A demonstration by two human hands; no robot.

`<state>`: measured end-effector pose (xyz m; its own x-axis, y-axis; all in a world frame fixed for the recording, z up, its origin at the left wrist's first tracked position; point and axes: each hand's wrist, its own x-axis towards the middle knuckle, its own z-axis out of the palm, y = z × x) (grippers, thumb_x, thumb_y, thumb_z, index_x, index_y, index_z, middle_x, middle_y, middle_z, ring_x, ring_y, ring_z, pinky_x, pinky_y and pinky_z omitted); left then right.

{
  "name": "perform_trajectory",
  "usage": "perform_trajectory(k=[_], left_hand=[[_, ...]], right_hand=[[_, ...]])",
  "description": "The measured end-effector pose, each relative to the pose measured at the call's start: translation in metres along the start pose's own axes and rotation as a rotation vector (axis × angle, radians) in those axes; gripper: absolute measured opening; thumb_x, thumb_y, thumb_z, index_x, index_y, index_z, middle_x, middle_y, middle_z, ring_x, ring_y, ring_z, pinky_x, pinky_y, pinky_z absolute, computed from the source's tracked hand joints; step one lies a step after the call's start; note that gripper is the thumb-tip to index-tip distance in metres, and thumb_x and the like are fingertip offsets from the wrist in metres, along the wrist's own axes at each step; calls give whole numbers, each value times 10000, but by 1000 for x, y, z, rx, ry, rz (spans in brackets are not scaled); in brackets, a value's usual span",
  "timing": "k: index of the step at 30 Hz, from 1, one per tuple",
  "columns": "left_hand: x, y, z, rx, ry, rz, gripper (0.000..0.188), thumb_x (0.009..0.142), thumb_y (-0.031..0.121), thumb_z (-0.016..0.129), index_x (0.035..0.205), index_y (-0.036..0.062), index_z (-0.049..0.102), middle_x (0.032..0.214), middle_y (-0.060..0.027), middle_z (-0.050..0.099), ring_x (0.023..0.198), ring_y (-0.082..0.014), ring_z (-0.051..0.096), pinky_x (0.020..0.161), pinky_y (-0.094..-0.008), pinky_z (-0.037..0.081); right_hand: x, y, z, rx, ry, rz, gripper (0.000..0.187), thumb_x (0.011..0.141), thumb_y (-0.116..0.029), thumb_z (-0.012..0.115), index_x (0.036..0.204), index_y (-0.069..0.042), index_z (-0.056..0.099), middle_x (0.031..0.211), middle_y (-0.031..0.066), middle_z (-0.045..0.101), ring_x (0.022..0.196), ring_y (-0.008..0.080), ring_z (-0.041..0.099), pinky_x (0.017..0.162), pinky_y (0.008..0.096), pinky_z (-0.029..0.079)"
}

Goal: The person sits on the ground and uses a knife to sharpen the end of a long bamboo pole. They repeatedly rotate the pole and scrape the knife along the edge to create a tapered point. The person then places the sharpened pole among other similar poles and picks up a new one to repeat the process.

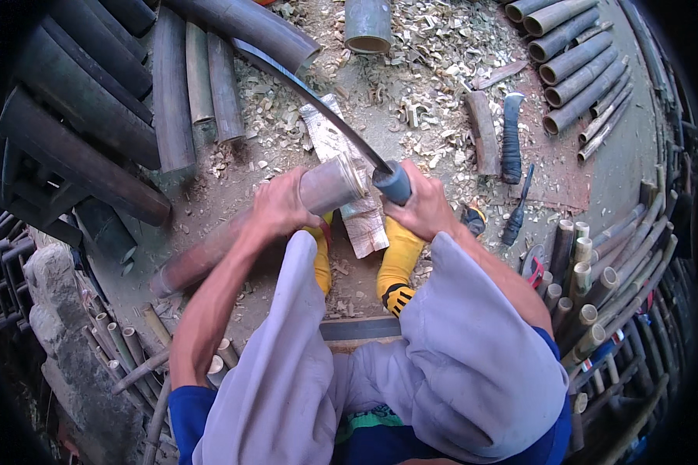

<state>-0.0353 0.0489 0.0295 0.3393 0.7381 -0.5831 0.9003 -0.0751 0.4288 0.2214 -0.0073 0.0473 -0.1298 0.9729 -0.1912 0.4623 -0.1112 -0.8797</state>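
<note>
My left hand (281,203) is closed around a thick brown bamboo section (327,186), which slants from the lower left up to its cut end near the middle. Wrapped round the thick grey-blue handle of a long curved machete (329,115), my right hand (425,203) is just right of that cut end. The blade reaches up and left from the handle, over a chipped pale wooden board (364,231). That board lies on the ground between my feet, partly under the bamboo's end and the blade.
Wood chips (419,101) cover the ground ahead. A short wooden piece (483,132), a black-wrapped knife (511,139) and a smaller wrapped tool (518,209) lie to the right. Large bamboo sections (174,93) crowd the left; cut lengths (570,66) line the far right.
</note>
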Motion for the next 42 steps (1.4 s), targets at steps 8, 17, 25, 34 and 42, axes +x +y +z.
perform_trajectory(k=[8, 17, 25, 34, 42], left_hand=[[-16, 20, 70, 271, 721, -5, 754, 478, 164, 793, 1189, 109, 549, 1123, -26, 600, 1054, -191, 566, 916, -369, 374], [-17, 18, 72, 313, 797, -12, 779, 469, 144, 792, 1207, 103, 547, 1121, -21, 598, 1059, -195, 563, 928, -376, 370], [-13, 10, 77, 309, 885, 6, 777, 474, 131, 788, 1215, 92, 557, 1131, -36, 600, 1079, -210, 558, 943, -386, 369], [-31, 10, 69, 147, 735, 85, 795, 516, 201, 796, 1252, 85, 522, 1204, -93, 555, 1138, -268, 516, 989, -421, 357], [-103, -67, 74, -421, 1092, -165, 302, 674, 81, 740, 938, 34, 603, 929, -130, 573, 892, -308, 571, 820, -391, 463]], right_hand=[[1, 40, 6, -314, -203, 168, 376, 705, -90, 694, 993, -20, 462, 715, 248, 626, 748, 409, 661, 644, 438, 531], [-1, 31, 15, -148, -70, 22, 327, 709, -100, 717, 953, -8, 520, 741, 216, 629, 752, 394, 666, 666, 445, 529], [-1, -11, 2, 52, 24, 37, 319, 728, -116, 705, 988, -33, 540, 812, 177, 659, 737, 328, 675, 676, 411, 512], [-31, 53, -2, -144, -104, 162, 429, 741, -183, 711, 1100, -31, 532, 857, 237, 648, 776, 379, 659, 693, 427, 518], [-118, 53, -6, -223, 356, 483, 511, 698, -283, 768, 1092, -69, 522, 901, 187, 629, 799, 346, 630, 736, 423, 490]])
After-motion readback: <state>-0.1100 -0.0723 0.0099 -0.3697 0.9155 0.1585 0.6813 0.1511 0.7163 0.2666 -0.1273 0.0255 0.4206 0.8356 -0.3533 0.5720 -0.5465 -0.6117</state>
